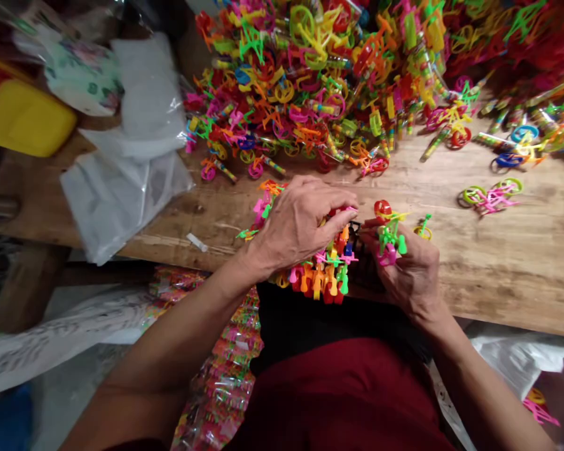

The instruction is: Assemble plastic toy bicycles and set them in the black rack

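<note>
Near the front edge of the wooden table, my left hand [301, 222] curves over a tightly packed row of small plastic toy bicycles [326, 275] in orange, pink, green and red. Its palm and fingers press on the row from above, and they hide much of it. To its right, my right hand [411, 269] pinches one toy bicycle [391, 241] with green, red and pink parts. That bicycle is apart from the row, with a small dark gap between. A yellow-and-green piece [423, 228] lies just behind my right fingers.
A large heap of toy bicycles and striped candy-like tubes [310, 88] covers the back of the table [512, 263]. A pink-and-lime bicycle [493, 197] lies at right. Clear plastic bags [126, 194] and a yellow object [26, 119] are at left. Filled packs [220, 376] hang below.
</note>
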A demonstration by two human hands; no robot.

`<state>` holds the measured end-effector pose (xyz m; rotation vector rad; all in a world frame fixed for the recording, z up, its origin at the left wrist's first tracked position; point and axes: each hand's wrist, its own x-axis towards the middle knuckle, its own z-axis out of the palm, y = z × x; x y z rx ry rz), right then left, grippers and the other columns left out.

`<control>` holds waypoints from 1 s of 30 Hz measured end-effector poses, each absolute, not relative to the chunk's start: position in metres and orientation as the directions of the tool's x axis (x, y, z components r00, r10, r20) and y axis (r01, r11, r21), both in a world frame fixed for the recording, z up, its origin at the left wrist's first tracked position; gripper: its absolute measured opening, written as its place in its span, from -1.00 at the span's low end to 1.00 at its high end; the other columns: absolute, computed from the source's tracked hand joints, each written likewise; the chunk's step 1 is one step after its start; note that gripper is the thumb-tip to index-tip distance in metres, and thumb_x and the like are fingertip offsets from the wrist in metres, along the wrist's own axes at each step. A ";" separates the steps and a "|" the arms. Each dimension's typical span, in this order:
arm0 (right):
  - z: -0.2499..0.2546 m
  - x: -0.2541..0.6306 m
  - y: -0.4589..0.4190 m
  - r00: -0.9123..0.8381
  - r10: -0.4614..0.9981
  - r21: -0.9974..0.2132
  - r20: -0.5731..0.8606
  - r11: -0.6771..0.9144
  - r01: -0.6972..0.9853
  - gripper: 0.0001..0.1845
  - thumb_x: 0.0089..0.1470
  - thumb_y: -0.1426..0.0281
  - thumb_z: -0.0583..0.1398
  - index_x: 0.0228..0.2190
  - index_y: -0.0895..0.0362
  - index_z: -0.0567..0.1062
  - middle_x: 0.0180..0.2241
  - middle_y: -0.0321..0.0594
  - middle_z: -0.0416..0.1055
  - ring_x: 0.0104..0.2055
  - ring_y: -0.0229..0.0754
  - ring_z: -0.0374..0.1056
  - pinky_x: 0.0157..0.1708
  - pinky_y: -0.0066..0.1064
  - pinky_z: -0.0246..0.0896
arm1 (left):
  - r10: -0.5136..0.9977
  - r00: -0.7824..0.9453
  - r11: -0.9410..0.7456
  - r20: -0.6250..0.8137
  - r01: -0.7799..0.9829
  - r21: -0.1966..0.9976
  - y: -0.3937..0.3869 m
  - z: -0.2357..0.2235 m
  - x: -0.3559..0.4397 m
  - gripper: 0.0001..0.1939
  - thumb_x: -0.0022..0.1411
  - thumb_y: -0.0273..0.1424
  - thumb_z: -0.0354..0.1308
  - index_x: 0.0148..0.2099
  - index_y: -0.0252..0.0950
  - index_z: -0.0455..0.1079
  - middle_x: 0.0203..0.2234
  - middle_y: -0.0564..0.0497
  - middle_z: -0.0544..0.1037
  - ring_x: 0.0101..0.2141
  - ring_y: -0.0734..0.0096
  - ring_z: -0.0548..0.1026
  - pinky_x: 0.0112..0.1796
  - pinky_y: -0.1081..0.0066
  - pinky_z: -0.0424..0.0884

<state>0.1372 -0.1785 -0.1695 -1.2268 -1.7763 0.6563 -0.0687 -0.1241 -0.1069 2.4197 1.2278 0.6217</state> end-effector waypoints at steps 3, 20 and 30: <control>-0.177 0.129 -0.171 -0.182 0.924 -0.795 0.336 0.382 0.472 -0.83 0.22 0.46 0.15 -0.43 0.06 0.42 -0.46 -0.26 0.41 -0.32 -0.13 0.38 -0.31 -0.28 0.30 | 0.822 0.533 -0.553 0.199 0.667 0.499 -0.125 -0.105 -0.069 -0.75 0.44 -0.32 0.08 -0.04 -0.23 0.59 -0.06 -0.04 0.70 -0.03 0.28 0.63 0.10 0.18 0.38; -0.179 0.116 -0.166 -0.259 0.916 -0.647 0.306 0.400 0.649 -0.83 0.18 0.52 0.14 -0.44 0.05 0.35 -0.41 -0.20 0.39 -0.33 -0.13 0.32 -0.32 -0.29 0.23 | 0.858 0.509 -0.470 0.074 0.718 0.513 -0.128 -0.101 -0.068 -0.75 0.47 -0.25 0.04 -0.07 -0.11 0.57 -0.13 -0.02 0.68 0.01 0.10 0.58 0.15 0.03 0.35; -0.195 0.111 -0.167 -0.280 0.904 -0.585 0.322 0.422 0.692 -0.82 0.20 0.55 0.07 -0.31 0.12 0.46 -0.32 -0.10 0.42 -0.25 -0.06 0.34 -0.26 -0.28 0.25 | 0.848 0.500 -0.523 0.175 0.739 0.424 -0.127 -0.105 -0.065 -0.71 0.44 -0.26 0.07 -0.11 -0.30 0.56 -0.27 -0.05 0.67 -0.17 0.22 0.58 -0.01 0.18 0.39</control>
